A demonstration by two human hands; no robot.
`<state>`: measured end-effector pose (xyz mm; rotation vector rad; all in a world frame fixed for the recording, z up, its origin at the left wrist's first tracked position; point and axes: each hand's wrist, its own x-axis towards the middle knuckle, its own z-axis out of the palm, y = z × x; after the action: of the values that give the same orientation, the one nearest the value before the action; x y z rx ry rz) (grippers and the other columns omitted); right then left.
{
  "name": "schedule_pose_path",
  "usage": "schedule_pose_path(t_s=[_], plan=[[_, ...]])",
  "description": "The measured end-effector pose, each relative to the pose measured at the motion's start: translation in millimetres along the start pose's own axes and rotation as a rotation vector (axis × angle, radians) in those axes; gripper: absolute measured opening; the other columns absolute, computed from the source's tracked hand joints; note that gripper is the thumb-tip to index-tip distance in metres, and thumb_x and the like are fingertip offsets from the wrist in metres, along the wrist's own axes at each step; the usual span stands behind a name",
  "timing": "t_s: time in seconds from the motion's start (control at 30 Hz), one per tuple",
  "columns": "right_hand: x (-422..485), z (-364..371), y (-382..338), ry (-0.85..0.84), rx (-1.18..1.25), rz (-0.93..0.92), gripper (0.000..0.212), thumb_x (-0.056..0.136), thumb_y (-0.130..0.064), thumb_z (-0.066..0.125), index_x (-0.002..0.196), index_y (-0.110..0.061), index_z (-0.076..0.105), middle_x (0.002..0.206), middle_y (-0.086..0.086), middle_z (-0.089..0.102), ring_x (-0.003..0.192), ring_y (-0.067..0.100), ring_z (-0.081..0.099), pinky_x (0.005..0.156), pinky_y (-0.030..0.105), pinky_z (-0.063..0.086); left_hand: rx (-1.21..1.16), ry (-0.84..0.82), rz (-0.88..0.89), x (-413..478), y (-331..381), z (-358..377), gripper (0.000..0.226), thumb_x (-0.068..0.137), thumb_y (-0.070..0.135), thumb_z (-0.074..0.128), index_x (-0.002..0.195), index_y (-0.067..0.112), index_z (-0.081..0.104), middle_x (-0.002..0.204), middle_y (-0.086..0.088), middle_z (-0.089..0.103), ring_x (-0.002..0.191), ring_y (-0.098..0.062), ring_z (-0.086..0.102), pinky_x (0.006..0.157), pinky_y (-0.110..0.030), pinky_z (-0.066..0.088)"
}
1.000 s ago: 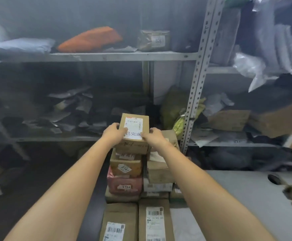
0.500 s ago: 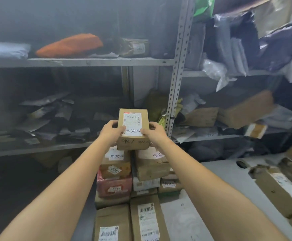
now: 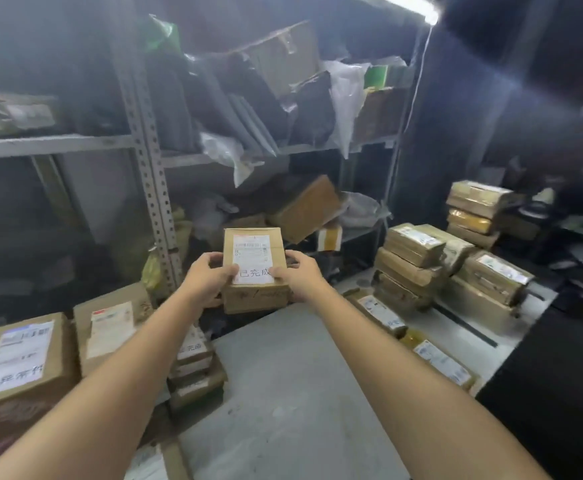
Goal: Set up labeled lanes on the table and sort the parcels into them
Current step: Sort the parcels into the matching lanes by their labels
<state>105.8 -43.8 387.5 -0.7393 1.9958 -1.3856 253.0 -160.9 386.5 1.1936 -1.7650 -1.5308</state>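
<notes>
In the head view, you hold the brown parcel point(image 3: 255, 271) in the air above the far edge of the grey counter point(image 3: 283, 393); it does not touch the counter. Your left grip point(image 3: 210, 278) and your right grip point(image 3: 298, 277) pinch it from both sides, with the thumbs on its white label and the fingers curled round its sides.

At the far right corner of the counter stands a stack of parcels point(image 3: 411, 261). Labelled boxes point(image 3: 23, 358) are piled at the counter's left side.

I judge that you are carrying the parcel to its lane.

- **Slipping:** the thumbs press on the smooth label, so the parcel can slide if one grip lets go early.
- **Falling:** if you set it too near the counter's far edge, it may fall behind.
- **Hitting the stack:** if you set it too near the stack, it can push that stack over.
- **Wrong lane:** I cannot tell where the lane marks are, so a wrong lane is possible.
</notes>
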Motion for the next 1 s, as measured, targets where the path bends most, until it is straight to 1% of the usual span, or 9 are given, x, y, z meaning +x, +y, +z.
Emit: schedule_pose_path(t_s=[0.13, 0.23, 0.4, 0.6, 0.67, 0.77, 0.83, 0.9, 1.0], plan=[[-5.1, -91.5, 35.9, 0.068, -0.001, 0.005, 0.065, 0.082, -0.027, 0.077, 0.142, -0.024, 0.052, 0.133, 0.003, 0.061, 0.109, 0.022, 0.064, 0.092, 0.048, 0.057, 0.002, -0.111, -0.022, -12.8, 12.8, 93.0, 0.054, 0.091, 0.023, 0.067, 0.140, 0.022, 0.046, 0.121, -0.001, 0.065, 0.096, -0.017, 0.066, 0.086, -0.046, 0.056], [-17.2, -164.9, 56.8, 0.094, 0.027, 0.023, 0.061, 0.089, -0.021, 0.072, 0.145, -0.022, 0.048, 0.127, -0.003, 0.058, 0.093, 0.011, 0.061, 0.071, 0.032, 0.057, 0.002, -0.189, -0.011, -27.5, 24.5, 168.9, 0.057, 0.092, 0.020, 0.065, 0.144, 0.022, 0.042, 0.123, -0.004, 0.065, 0.093, -0.017, 0.067, 0.071, -0.037, 0.055], [-19.9, -266.8, 92.9, 0.111, 0.025, 0.059, 0.065, 0.092, -0.016, 0.071, 0.150, -0.019, 0.042, 0.141, 0.004, 0.054, 0.116, 0.021, 0.056, 0.099, 0.041, 0.052, -0.002, -0.257, 0.049, -43.0, 38.5, 269.8, 0.063, 0.088, 0.018, 0.070, 0.145, 0.022, 0.042, 0.131, -0.003, 0.063, 0.096, -0.018, 0.068, 0.065, -0.032, 0.056], [-18.2, -359.1, 127.1, 0.197, 0.021, 0.066, 0.064, 0.091, -0.014, 0.071, 0.148, -0.015, 0.044, 0.144, 0.007, 0.053, 0.109, 0.015, 0.050, 0.093, 0.031, 0.047, 0.048, -0.342, 0.062, -53.7, 61.1, 368.1, 0.049, 0.090, 0.013, 0.067, 0.134, 0.024, 0.050, 0.126, -0.005, 0.064, 0.103, -0.025, 0.065, 0.076, -0.043, 0.059], [-14.7, -383.8, 136.7, 0.220, 0.030, 0.080, 0.065, 0.091, -0.015, 0.072, 0.149, -0.016, 0.043, 0.144, 0.007, 0.052, 0.109, 0.015, 0.049, 0.092, 0.031, 0.046, 0.043, -0.381, 0.042, -51.8, 67.1, 395.7, 0.048, 0.089, 0.014, 0.068, 0.133, 0.024, 0.052, 0.123, -0.004, 0.065, 0.105, -0.024, 0.065, 0.068, -0.039, 0.059], [-5.3, -420.0, 151.9, 0.260, 0.038, 0.106, 0.067, 0.091, -0.017, 0.072, 0.151, -0.018, 0.042, 0.144, 0.005, 0.052, 0.118, 0.018, 0.052, 0.100, 0.036, 0.047, 0.042, -0.443, 0.004, -41.9, 72.1, 438.1, 0.056, 0.086, 0.016, 0.070, 0.138, 0.026, 0.051, 0.121, -0.003, 0.066, 0.105, -0.025, 0.065, 0.064, -0.037, 0.059], [4.6, -442.0, 160.6, 0.291, 0.028, 0.118, 0.069, 0.089, -0.019, 0.073, 0.150, -0.021, 0.043, 0.145, 0.003, 0.053, 0.124, 0.021, 0.053, 0.105, 0.042, 0.048, 0.068, -0.461, 0.018, -34.1, 77.1, 466.6, 0.061, 0.084, 0.016, 0.071, 0.140, 0.023, 0.049, 0.121, -0.004, 0.065, 0.105, -0.026, 0.065, 0.074, -0.043, 0.060], [17.0, -464.6, 168.0, 0.323, 0.028, 0.127, 0.069, 0.088, -0.017, 0.073, 0.149, -0.023, 0.043, 0.147, 0.000, 0.051, 0.121, 0.017, 0.054, 0.103, 0.039, 0.049, 0.080, -0.485, 0.035, -21.8, 80.7, 496.8, 0.067, 0.083, 0.014, 0.072, 0.144, 0.020, 0.045, 0.122, -0.005, 0.063, 0.105, -0.023, 0.063, 0.082, -0.043, 0.058], [31.5, -494.1, 175.8, 0.346, 0.031, 0.169, 0.067, 0.091, -0.014, 0.070, 0.151, -0.022, 0.041, 0.146, 0.002, 0.051, 0.109, 0.014, 0.055, 0.091, 0.033, 0.053, 0.042, -0.567, 0.030, -6.9, 88.2, 534.5, 0.074, 0.085, 0.007, 0.070, 0.150, 0.016, 0.037, 0.119, -0.005, 0.063, 0.099, -0.018, 0.063, 0.073, -0.033, 0.055]])
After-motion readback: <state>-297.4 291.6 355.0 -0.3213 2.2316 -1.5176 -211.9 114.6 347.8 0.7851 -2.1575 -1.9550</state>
